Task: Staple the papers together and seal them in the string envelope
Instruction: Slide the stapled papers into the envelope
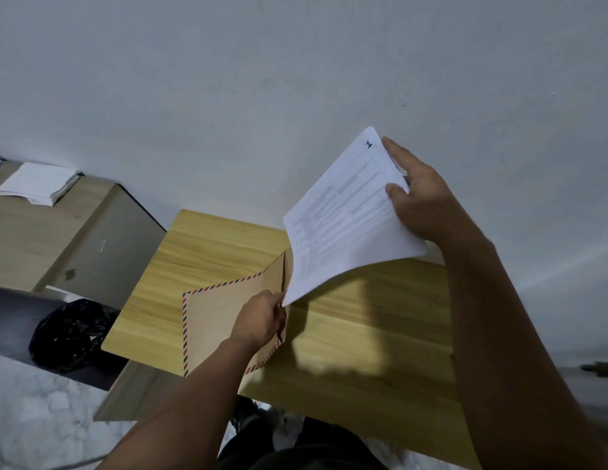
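A brown envelope (221,320) with a red-and-blue striped border lies on the yellow wooden table (363,327), its open side lifted toward the right. My left hand (260,318) pinches that open edge and holds it up. My right hand (421,195) grips the white printed papers (343,218) by their upper right side, thumb on the top sheet. The sheets hang tilted above the table, and their lower left corner touches the envelope's mouth beside my left fingers. No stapler and no string closure is visible.
A lower wooden cabinet (48,232) at the left carries a stack of white paper (41,183). A black plastic bag (72,334) sits on the floor between cabinet and table. A grey wall stands right behind the table.
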{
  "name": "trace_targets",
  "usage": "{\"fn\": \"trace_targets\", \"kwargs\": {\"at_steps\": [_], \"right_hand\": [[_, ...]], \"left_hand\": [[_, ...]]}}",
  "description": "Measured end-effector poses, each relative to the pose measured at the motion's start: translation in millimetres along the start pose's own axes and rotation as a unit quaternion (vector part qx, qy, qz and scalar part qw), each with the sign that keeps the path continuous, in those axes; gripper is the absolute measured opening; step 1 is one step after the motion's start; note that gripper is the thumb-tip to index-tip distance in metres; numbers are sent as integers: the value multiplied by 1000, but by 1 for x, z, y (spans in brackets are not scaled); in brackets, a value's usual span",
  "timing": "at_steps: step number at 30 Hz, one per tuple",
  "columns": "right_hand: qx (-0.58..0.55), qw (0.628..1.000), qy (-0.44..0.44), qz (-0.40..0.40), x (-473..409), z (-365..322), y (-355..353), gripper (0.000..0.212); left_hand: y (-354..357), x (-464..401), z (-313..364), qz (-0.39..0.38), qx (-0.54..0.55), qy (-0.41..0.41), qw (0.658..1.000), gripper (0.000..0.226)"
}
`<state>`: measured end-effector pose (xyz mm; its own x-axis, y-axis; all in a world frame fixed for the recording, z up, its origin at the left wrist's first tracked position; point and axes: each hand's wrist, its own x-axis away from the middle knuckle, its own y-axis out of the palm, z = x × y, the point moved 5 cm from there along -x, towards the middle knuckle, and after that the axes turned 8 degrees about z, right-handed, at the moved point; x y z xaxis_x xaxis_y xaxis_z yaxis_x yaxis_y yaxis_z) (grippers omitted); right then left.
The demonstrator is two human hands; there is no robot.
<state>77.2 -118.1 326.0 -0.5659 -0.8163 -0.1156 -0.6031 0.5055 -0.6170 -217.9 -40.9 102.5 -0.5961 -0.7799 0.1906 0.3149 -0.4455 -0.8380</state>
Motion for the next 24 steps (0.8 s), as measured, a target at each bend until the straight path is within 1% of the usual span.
{"fn": "trace_targets", "kwargs": {"at_steps": [1, 4, 6, 8, 9, 11, 18, 24], "right_hand": [[-13, 1000, -7, 17, 0, -5, -2, 71], [-26, 999, -15, 35, 2, -14, 5, 71], [-9, 1000, -8, 18, 6, -12, 15, 71], [15, 1000, -3, 0, 8, -3, 22, 71], [25, 1000, -1, -5, 8, 1, 24, 71], [38, 999, 7, -15, 7, 9, 25, 70], [68, 996, -4, -63, 7, 18, 35, 72], [75, 995, -19, -58, 9, 13, 49, 73]], "left_hand": [[1, 1, 1, -3, -3, -6, 1000, 32], [7, 3, 4, -12, -3, 17, 1000, 46], [7, 4, 6, -4, 3, 18, 1000, 38], [7, 4, 5, 6, 3, -2, 1000, 19], [5, 4, 3, 11, 6, -24, 1000, 13], [2, 4, -1, 25, 22, -51, 998, 14], [-12, -2, -8, 77, 57, -68, 993, 11], [-17, -9, -8, 99, 61, -88, 989, 12]]}}
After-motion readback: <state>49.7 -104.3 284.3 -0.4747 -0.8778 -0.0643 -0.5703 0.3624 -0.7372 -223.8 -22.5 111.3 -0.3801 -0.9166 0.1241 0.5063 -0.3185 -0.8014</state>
